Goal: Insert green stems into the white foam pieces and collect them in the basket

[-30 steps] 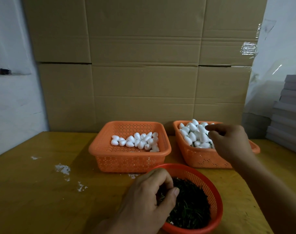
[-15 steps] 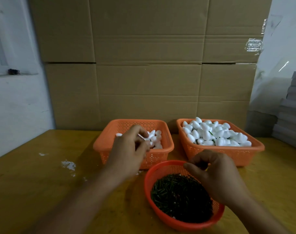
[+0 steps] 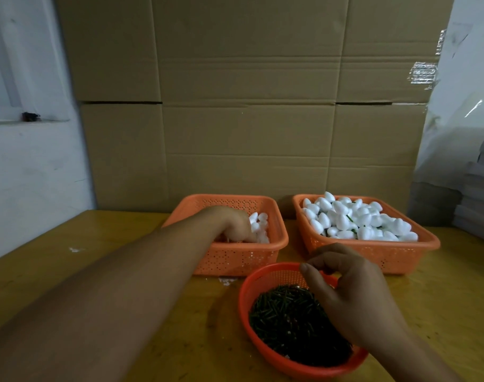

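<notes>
Both hands busy over the baskets

Our left hand [image 3: 236, 226] digs into the 11 o'clock basket [image 3: 279, 238] of foam [image 3: 260, 226], grip hidden. Right hand [image 3: 351, 293], fingers curled, hovers over stems [image 3: 285, 318]; can't tell if it's pinching one. Cardboard [image 3: 249, 106] behind.

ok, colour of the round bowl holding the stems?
Red-orange round bowl, a perforated plastic one; clearest in the head view.

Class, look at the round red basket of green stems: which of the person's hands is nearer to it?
Right. The right hand hovers directly over the round red basket of green stems; the left hand reaches into the left orange basket behind it.
</notes>
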A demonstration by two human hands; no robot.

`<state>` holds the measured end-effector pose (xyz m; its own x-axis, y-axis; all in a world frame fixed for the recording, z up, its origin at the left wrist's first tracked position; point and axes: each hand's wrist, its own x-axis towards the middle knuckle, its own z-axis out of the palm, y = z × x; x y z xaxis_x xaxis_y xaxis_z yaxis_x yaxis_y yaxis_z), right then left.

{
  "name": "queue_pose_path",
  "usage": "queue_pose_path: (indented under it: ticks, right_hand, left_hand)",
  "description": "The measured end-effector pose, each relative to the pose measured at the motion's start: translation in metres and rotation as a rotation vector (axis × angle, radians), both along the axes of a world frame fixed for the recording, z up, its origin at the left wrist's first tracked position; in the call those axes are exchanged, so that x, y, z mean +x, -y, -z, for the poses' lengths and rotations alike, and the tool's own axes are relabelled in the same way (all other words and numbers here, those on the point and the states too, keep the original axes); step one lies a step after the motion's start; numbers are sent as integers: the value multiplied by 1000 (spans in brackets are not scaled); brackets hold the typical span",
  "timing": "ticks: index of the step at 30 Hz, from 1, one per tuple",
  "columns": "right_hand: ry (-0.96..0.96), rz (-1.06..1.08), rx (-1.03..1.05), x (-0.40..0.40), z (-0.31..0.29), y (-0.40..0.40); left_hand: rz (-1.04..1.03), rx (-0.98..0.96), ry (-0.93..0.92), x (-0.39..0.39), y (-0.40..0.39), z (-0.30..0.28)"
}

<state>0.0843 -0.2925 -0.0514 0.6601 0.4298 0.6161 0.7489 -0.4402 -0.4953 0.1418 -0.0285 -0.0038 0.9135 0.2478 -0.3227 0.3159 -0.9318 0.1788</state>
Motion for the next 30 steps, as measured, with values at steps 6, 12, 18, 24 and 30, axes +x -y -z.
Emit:
queue_pose_path:
  ticks: [6, 12, 18, 24, 30]
  right_hand:
    - [-5, -10, 7, -2, -1, 0]
    - [-12, -11, 9, -2, 0, -1]
    - [-21, -24, 6, -3, 2, -2]
    - [-28, -20, -14, -3, 5, -3]
    - [-25, -23, -23, -1, 5, -3]
  left_hand:
    - [118, 99, -155, 20, 0, 17]
    - [80, -47, -81, 18, 0, 24]
    - [111, 75, -86, 20, -5, 29]
    - [100, 54, -77, 19, -3, 26]
    - [111, 53, -60, 20, -3, 26]
